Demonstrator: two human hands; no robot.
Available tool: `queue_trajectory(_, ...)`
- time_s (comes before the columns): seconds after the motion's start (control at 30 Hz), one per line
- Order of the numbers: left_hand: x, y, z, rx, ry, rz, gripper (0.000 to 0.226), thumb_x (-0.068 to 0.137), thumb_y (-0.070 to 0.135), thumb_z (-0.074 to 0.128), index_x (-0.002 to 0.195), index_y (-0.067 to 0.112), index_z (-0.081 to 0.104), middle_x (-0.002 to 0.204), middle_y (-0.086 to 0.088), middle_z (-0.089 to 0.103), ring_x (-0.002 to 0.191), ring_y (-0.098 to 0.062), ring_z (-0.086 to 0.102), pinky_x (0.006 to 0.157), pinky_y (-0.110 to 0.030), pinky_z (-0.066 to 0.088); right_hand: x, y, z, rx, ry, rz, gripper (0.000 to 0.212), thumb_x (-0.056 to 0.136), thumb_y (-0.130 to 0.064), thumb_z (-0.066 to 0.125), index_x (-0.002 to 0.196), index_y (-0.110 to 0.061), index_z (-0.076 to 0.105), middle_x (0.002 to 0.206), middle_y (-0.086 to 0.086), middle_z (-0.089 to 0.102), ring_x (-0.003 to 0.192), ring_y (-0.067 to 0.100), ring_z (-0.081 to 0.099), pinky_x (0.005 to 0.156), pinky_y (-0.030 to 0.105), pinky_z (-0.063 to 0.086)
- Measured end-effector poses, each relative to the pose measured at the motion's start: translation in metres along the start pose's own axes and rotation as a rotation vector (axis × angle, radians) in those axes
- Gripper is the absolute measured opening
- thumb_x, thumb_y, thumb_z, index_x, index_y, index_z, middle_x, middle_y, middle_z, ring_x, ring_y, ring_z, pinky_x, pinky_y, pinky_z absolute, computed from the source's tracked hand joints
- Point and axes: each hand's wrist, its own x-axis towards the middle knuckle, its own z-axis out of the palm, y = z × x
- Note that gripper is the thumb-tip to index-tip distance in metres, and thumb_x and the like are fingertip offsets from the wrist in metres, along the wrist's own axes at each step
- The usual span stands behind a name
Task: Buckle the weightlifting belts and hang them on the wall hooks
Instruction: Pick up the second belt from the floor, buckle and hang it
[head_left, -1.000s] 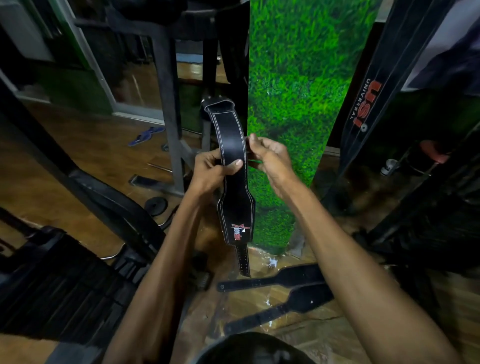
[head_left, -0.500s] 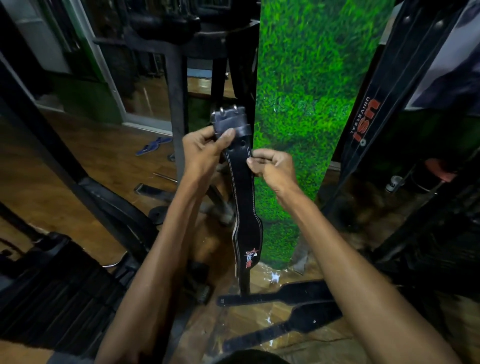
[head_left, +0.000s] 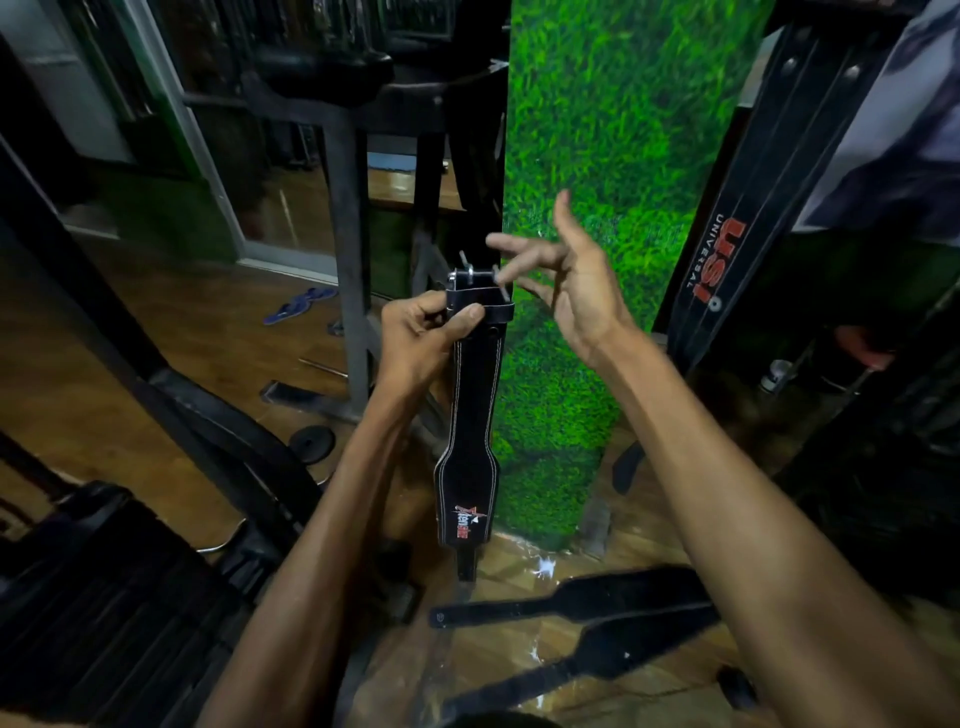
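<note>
Left hand pinches hanging black belt below buckle; right hand beside buckle, fingers spread, holding nothing.

Left hand grips belt — right hand spread.

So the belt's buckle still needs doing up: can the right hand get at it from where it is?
Probably yes. The right hand is open beside the buckle, nothing between them; the left hand grips the belt just below.
</note>
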Motion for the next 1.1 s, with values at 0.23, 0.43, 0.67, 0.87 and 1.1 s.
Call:
queue_trajectory(0.23,0.009,-0.001,-0.003,0.007,-0.044,0.038,0.036,0.084,0.021,0.080,0.090,-0.013,0.071,0.084,-0.010,0.061,0.082,-0.017,0.053,0.073,-0.037,0.041,0.010,0.003,0.000,-0.177,0.127,0.100,0.082,0.102,-0.069,0.017,0.106,-0.018,0.082,0.155,0.002,0.052,0.143,0.018,0.044,0.121,0.057,0.028)
queue_trajectory(0.43,0.019,0.002,0.001,-0.011,-0.081,0.053,0.013,0.085,0.002,0.076,0.092,-0.008,0.074,0.082,-0.008,0.064,0.075,-0.008,0.056,0.066,-0.022,0.046,0.009,-0.006,0.015,-0.036,-0.020,-0.024,0.083,0.107,-0.059,0.016,0.085,-0.014,0.083,0.117,0.016,0.076,0.120,0.018,0.066,0.112,0.040,0.040)
queue_trajectory(0.67,0.037,0.003,-0.006,-0.081,-0.090,0.079,0.009,0.086,-0.003,0.074,0.094,0.002,0.075,0.080,0.002,0.069,0.074,0.002,0.060,0.070,-0.016,0.049,0.021,0.001,0.005,-0.196,0.209,0.187,0.035,0.089,-0.057,0.070,0.082,-0.023,0.077,0.083,-0.008,0.075,0.082,0.012,0.066,0.074,0.033,0.045)
queue_trajectory(0.87,0.046,0.000,-0.004,-0.115,-0.127,0.079,0.017,0.083,0.011,0.079,0.082,-0.005,0.073,0.076,-0.001,0.061,0.077,-0.012,0.052,0.070,-0.033,0.041,0.025,-0.016,0.005,-0.164,0.248,0.143,0.030,0.086,-0.040,0.078,0.101,-0.014,0.077,0.080,-0.009,0.074,0.080,0.010,0.066,0.083,0.034,0.051)
queue_trajectory(1.1,0.054,-0.001,-0.006,-0.113,-0.204,0.083,0.025,0.081,0.021,0.083,0.061,0.017,0.067,0.067,0.014,0.054,0.073,-0.011,0.047,0.071,-0.035,0.036,0.025,-0.029,-0.001,-0.140,0.230,0.171,0.008,0.085,-0.023,0.079,0.091,-0.018,0.079,0.080,-0.006,0.076,0.077,0.009,0.065,0.080,0.033,0.044)
